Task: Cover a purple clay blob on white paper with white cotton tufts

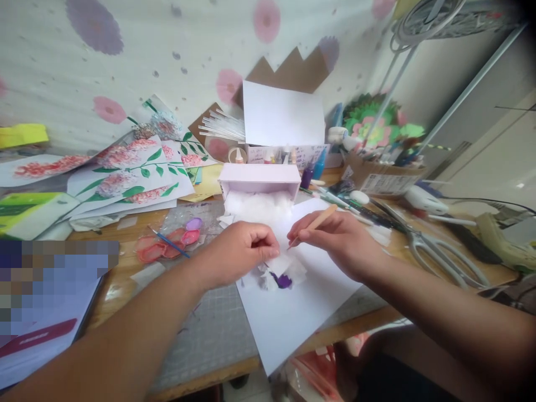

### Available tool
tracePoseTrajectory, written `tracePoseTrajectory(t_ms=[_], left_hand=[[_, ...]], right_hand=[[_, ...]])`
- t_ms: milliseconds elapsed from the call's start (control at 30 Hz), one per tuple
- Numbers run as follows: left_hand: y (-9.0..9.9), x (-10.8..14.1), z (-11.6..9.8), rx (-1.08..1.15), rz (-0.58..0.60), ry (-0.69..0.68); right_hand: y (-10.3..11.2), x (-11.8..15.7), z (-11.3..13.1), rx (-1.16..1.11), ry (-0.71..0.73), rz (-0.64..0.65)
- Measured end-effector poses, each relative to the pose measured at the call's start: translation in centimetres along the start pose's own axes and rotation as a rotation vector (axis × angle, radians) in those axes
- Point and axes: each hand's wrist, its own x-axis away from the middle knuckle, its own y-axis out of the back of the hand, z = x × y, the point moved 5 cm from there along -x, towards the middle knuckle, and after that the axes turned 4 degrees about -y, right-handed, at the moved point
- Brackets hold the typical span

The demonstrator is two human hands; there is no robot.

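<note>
My right hand (335, 240) grips a slim light-wood stick (322, 216) like a pen, its thin tip pointing down near my left fingers. My left hand (247, 248) is closed in a pinch just left of that tip; what its fingers hold is hidden. Below both hands lies crumpled white tissue (268, 279) with a dark purple patch (283, 281) on it. The tissue rests on a large white paper sheet (288, 329). Behind my hands stands an open pale pink box (259, 174) with white fluffy wadding (262, 206) at its front.
Large scissors (435, 248) and several pens lie to the right, by a cardboard box (389, 176) of tools. At the left are flower paintings (125, 173), red and purple paint palettes (167, 245) with a blue brush (170, 243), and a tissue pack (33, 215). A cutting mat (209, 335) covers the front.
</note>
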Motion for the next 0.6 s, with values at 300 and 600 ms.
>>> tracePoseTrajectory(t_ms=[300, 600], left_hand=[[-2.5, -0.1, 1.9, -0.038, 0.202, 0.082], [-2.2, -0.5, 2.0, -0.13, 0.162, 0.058]], right_hand=[[-1.6, 1.1, -0.1, 0.36, 0.163, 0.215], [-2.4, 1.2, -0.5, 0.639, 0.252, 0.23]])
